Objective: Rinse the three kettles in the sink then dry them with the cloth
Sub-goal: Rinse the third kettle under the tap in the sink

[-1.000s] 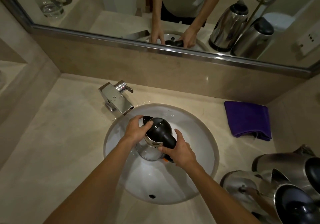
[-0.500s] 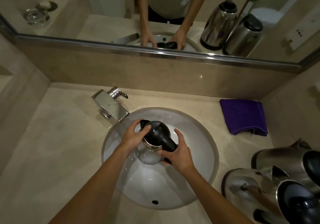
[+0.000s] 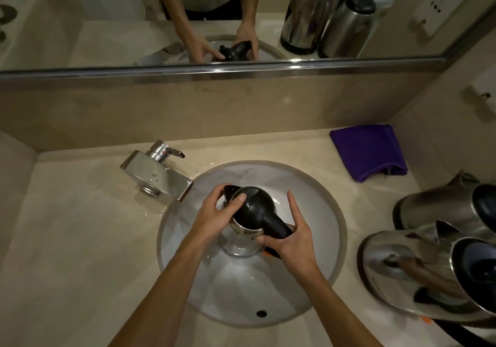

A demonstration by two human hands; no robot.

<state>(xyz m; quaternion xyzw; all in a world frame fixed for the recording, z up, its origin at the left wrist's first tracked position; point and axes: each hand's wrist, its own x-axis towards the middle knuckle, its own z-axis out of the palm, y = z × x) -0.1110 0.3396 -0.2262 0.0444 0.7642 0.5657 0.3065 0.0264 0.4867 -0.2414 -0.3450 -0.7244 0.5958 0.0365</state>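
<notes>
A steel kettle with a black lid [image 3: 253,211] and black handle stands upright in the white round sink [image 3: 316,271]. My left hand [image 3: 214,215] grips the lid's rim near the spout, thumb on the lid. My right hand [image 3: 290,239] holds the black handle, with the index finger sticking up. Two more steel kettles stand on the counter at the right: one at the back [image 3: 440,209], one nearer [image 3: 418,268]. A folded purple cloth [image 3: 369,150] lies on the counter at the back right.
A chrome faucet [image 3: 158,172] sits at the sink's back left, with no water running that I can see; drops lie on the counter beside it. A mirror [image 3: 107,11] above the backsplash reflects the hands and kettles. A wall closes the right side.
The kettle has stayed in the basin with both hands on it. My left thumb has shifted onto the lid. The camera has dipped and moved closer.
</notes>
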